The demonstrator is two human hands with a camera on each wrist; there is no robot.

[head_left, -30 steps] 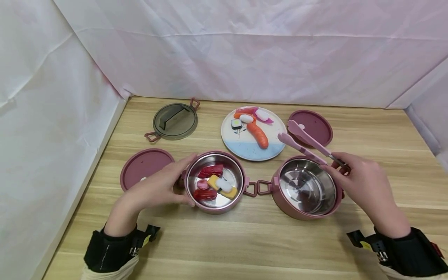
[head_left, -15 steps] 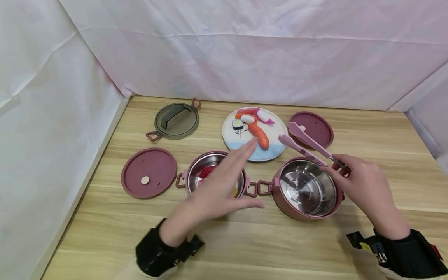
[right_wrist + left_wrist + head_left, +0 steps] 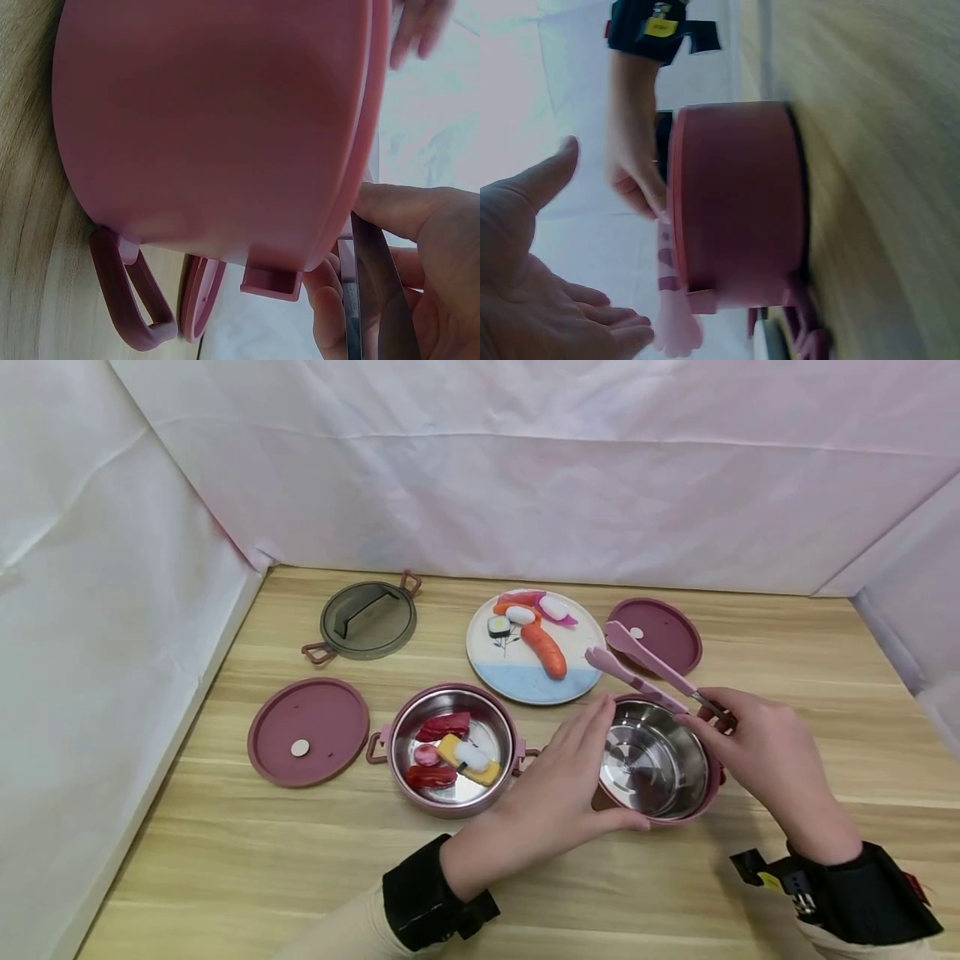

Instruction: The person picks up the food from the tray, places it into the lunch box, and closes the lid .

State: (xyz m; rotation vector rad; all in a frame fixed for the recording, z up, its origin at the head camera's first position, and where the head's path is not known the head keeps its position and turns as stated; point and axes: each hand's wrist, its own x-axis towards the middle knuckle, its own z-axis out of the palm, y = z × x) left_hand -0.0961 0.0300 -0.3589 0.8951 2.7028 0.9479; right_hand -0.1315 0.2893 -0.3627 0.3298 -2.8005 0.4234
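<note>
The right hand (image 3: 765, 752) pinches the pink tongs (image 3: 647, 662) between thumb and fingers; their gripped end is partly hidden by that hand, and their two arms stand spread, pointing away beyond it. Between the hands, below the tongs, stands a steel-lined pot (image 3: 648, 764), its left wall and handle covered by the left hand (image 3: 555, 793) in the head view. That hand has its fingers straight, its thumb spread and holds nothing; the left wrist view shows a gap between it and the pot, while its fingertips blur in the right wrist view. Left of the left hand, a second pot (image 3: 450, 811) contains toy food (image 3: 444, 727), its right handle partly hidden by that hand. Beyond the left hand lies a plate (image 3: 525, 687) with an orange sausage (image 3: 545, 652) and smaller pieces, some overlapping and hard to tell apart. The tongs' tips partly cover a maroon lid (image 3: 671, 631) beyond the right hand.
</note>
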